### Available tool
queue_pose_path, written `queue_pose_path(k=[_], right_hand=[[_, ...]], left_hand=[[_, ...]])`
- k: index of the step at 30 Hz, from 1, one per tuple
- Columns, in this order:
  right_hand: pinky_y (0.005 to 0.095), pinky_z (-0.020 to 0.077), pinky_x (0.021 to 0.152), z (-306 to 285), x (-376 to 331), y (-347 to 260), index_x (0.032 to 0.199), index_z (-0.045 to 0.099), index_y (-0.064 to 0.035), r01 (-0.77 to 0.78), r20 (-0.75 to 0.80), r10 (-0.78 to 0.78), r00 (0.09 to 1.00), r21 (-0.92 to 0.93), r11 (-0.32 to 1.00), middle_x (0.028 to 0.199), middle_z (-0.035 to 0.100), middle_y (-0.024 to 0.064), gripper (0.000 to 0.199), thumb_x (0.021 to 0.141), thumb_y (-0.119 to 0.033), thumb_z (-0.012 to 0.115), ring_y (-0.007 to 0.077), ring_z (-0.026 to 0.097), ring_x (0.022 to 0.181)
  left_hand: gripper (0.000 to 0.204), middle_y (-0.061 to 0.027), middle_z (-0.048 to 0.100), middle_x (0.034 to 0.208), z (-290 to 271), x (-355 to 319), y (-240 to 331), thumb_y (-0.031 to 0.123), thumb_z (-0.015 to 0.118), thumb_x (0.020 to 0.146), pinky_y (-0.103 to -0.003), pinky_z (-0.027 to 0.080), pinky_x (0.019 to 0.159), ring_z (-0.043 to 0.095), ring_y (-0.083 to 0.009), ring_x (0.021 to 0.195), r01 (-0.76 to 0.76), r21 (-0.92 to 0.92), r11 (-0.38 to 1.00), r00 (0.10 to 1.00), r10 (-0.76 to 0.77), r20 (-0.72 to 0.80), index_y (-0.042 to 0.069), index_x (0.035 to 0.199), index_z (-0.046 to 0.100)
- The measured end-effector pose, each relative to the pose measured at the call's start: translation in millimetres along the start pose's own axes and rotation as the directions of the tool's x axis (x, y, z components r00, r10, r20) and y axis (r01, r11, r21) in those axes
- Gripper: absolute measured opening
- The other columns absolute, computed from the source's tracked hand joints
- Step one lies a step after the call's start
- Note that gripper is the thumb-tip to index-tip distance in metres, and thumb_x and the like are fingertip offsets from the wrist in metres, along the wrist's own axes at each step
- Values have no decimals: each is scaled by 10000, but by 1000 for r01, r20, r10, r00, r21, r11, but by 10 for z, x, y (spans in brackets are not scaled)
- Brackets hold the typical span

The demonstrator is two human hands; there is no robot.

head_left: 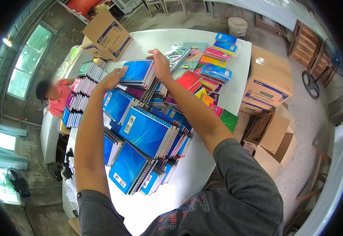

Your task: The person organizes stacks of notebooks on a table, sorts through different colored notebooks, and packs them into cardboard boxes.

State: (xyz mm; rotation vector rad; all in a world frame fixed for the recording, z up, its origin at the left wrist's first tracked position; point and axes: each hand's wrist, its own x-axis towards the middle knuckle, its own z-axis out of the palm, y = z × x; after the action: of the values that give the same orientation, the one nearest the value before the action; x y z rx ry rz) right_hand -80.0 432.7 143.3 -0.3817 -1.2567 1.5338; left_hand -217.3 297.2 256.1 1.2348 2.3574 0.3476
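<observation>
Both hands are out over the far middle of the white surface (203,43), on either side of a small stack of blue spiral notebooks (137,73). The left hand (111,78) has its grip spread flat, fingers together and palm turned inward, pressing against the stack's left edge. The right hand (160,65) stands at the stack's right edge, fingers arched over the far corner and thumb down the side; its grip is loosely spread around the edge, and I cannot tell if it actually pinches. So the stack sits between the two palms, on top of the heap.

Below it, nearer the person, bigger piles of blue notebooks (146,133) fan out, leaning on each other. To the right lie red, yellow, green and blue notebooks (209,72) in looser rows. At the left edge stand upright rows of pink and white notebooks (81,94).

A cardboard box (108,36) rests on the far left corner of the surface. More cardboard boxes (267,84) stand on the concrete floor to the right, some open. A white bucket (237,26) is beyond the far end. Another person in a pink shirt (57,98) sits at the left, near a barred window (28,59). A fan (17,183) stands on the floor lower left.
</observation>
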Motion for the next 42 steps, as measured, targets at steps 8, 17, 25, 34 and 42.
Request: queue_pose_path(k=[8,17,25,34,42], right_hand=[[324,265,1031,-458,134,581,1144,566,67,-436,338,370,865,145,888,1202,536,238,895,856,-698,201,292,454,1192],[382,368,910,-519,-137,510,946,649,44,-247,195,314,929,-304,920,975,604,287,904,827,-731,199,401,540,1001],[338,420,862,-681,-136,444,1013,628,40,-322,422,381,823,-206,924,1009,633,202,747,819,-655,434,285,580,988],[319,399,923,-804,-113,159,1246,477,-22,-279,737,407,539,-300,912,1102,594,151,700,634,-158,787,231,538,1039],[326,286,1036,-910,-71,290,1433,-34,-33,14,761,327,561,-404,915,1343,403,230,1149,666,-293,781,287,390,1246]], left_hand=[[1013,-266,308,1391,-57,-190,194,694,505,735,-418,241,1066,318,-369,1291,-16,68,998,997,21,-68,-32,1386,230],[1117,-260,257,1415,90,-322,584,531,750,611,-395,228,1081,270,-331,1324,-226,149,963,974,229,2,-30,1396,188],[1148,-259,277,1403,80,-165,516,551,761,582,-405,234,1078,290,-353,1309,-204,80,976,976,196,95,-31,1394,197],[1072,-245,291,1402,1,-207,428,575,730,608,-414,226,1075,288,-360,1308,-197,101,975,977,187,107,33,1397,249],[1007,-251,277,1406,113,-135,386,661,587,705,-459,205,1071,265,-369,1315,-58,-58,997,998,60,28,46,1409,212]])
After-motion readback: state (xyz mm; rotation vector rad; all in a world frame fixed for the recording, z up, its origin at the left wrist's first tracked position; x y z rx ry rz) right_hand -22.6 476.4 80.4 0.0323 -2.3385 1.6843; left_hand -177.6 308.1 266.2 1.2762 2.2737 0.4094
